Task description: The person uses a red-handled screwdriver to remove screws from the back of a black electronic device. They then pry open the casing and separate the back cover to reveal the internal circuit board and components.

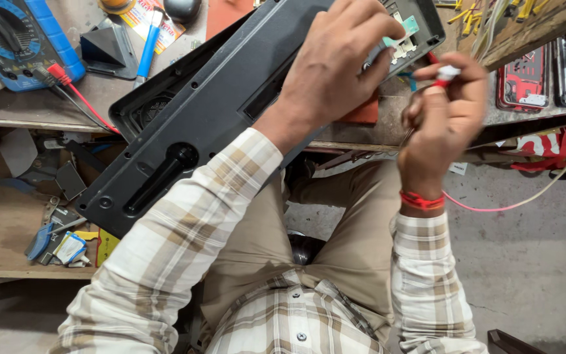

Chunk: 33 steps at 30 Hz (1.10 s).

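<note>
over the workbench edge (27,115), from the head view: left hand (335,65) pressing down on the dark speaker casing (185,124), steadying it; right hand (443,108) pinching a red-and-white wire connector (445,74) beside the casing's open end.

Casing (230,98): matt black moulded plastic. Multimeter (18,39), upper left: glossy blue plastic. Bench (40,108): worn, rough wood. Shirt sleeve (185,242): soft checked cloth.
</note>
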Each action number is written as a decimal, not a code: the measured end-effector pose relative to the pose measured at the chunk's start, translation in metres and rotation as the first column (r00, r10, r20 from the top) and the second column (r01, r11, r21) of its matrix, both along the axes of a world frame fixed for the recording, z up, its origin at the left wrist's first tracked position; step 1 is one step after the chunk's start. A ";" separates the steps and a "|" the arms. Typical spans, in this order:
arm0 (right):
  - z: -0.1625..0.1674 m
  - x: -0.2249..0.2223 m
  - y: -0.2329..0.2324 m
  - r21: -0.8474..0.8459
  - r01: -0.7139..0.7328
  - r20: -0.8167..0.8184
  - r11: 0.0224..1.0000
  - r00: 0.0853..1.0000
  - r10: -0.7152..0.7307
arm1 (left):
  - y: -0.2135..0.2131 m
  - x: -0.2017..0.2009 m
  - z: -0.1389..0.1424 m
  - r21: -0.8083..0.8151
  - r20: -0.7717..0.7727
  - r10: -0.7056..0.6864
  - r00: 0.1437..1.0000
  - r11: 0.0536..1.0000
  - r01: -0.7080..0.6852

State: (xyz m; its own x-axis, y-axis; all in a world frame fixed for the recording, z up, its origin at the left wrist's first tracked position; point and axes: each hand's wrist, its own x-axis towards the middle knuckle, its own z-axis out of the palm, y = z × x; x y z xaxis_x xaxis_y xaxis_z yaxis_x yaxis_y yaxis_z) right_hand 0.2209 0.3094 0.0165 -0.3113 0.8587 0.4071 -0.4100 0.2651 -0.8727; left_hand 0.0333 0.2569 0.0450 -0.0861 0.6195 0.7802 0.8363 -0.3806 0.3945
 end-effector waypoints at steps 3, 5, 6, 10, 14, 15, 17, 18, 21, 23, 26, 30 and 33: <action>-0.006 -0.007 -0.009 0.184 0.032 0.303 0.982 0.949 -0.087 | -0.006 -0.003 0.008 0.058 0.082 -0.049 0.995 0.997 0.045; -0.006 -0.011 -0.011 0.301 0.035 0.447 0.953 0.877 -0.173 | -0.012 -0.004 0.017 0.084 0.112 -0.075 0.991 0.994 0.066; -0.006 -0.013 -0.012 0.315 0.050 0.497 0.948 0.842 -0.210 | -0.017 -0.004 0.023 0.091 0.134 -0.068 0.989 0.994 0.056; 0.000 -0.016 -0.011 0.388 0.067 0.474 0.919 0.841 -0.261 | -0.063 0.000 0.036 0.093 0.285 -0.001 0.958 0.995 -0.026; 0.007 -0.014 0.001 0.394 0.043 0.501 0.918 0.827 -0.254 | -0.164 -0.002 0.036 0.057 0.406 0.188 0.894 0.971 -0.231; 0.009 -0.014 0.004 0.373 0.025 0.511 0.927 0.829 -0.228 | -0.191 -0.003 0.035 0.081 0.426 0.266 0.865 0.941 -0.329; 0.010 -0.016 0.009 0.332 -0.010 0.536 0.943 0.825 -0.179 | -0.231 -0.006 0.022 0.121 0.485 0.407 0.774 0.846 -0.520; 0.011 -0.016 0.010 0.310 -0.026 0.553 0.951 0.818 -0.158 | -0.246 -0.011 0.011 0.127 0.540 0.479 0.692 0.767 -0.629; 0.015 -0.020 0.015 0.345 -0.083 0.579 0.935 0.803 -0.142 | -0.282 -0.025 -0.024 0.027 0.713 0.557 0.426 0.586 -0.810; 0.016 -0.022 0.014 0.324 -0.080 0.601 0.943 0.787 -0.140 | -0.300 -0.022 -0.042 -0.102 0.818 0.505 0.276 0.600 -0.793; 0.019 -0.024 0.013 0.274 -0.046 0.621 0.961 0.771 -0.140 | -0.306 0.004 -0.057 -0.176 0.940 0.309 0.144 0.801 -0.573; 0.023 -0.027 0.014 0.336 -0.089 0.601 0.938 0.787 -0.141 | -0.293 0.013 -0.054 -0.202 0.978 0.206 -0.042 0.872 -0.446; 0.025 -0.027 0.015 0.317 -0.091 0.601 0.944 0.789 -0.126 | -0.284 0.008 -0.046 -0.197 0.977 0.214 -0.011 0.879 -0.435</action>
